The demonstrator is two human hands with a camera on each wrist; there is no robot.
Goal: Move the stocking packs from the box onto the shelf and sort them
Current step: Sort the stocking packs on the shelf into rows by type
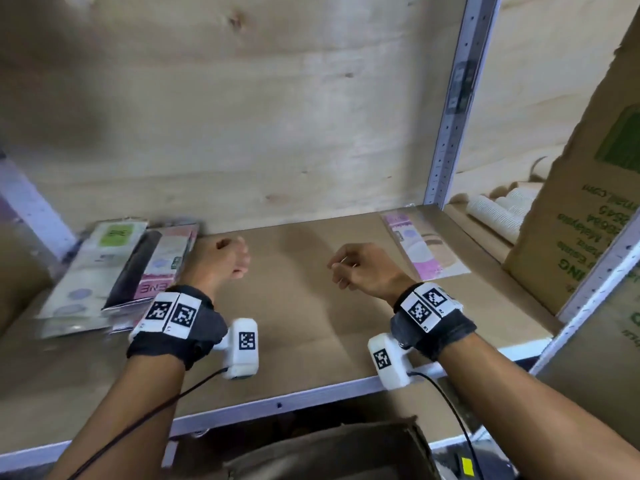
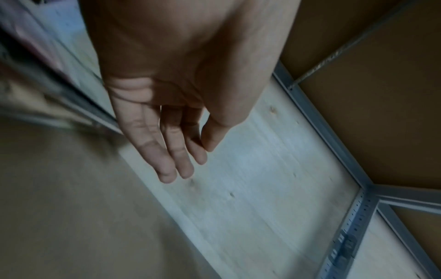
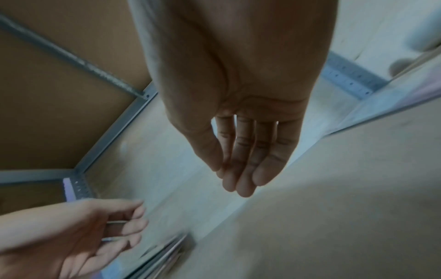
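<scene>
Several stocking packs point(image 1: 117, 268) lie in a loose pile at the left end of the brown shelf board point(image 1: 304, 306), one with a green label, one dark, one pink. A single pink pack point(image 1: 424, 245) lies flat at the back right of the shelf. My left hand point(image 1: 225, 256) hovers over the shelf just right of the pile, fingers relaxed and empty point(image 2: 181, 160). My right hand point(image 1: 356, 265) hovers left of the pink pack, also empty with straight fingers point(image 3: 241, 175). The open cardboard box point(image 1: 332, 448) sits below the shelf's front edge.
A plywood back wall point(image 1: 242, 116) closes the shelf. A perforated metal upright point(image 1: 450, 133) stands at the back right. Beyond it are stacked white cups point(image 1: 498, 213) and a large cardboard carton point(image 1: 581, 202). The shelf's white front rail point(image 1: 277, 405) runs below my wrists.
</scene>
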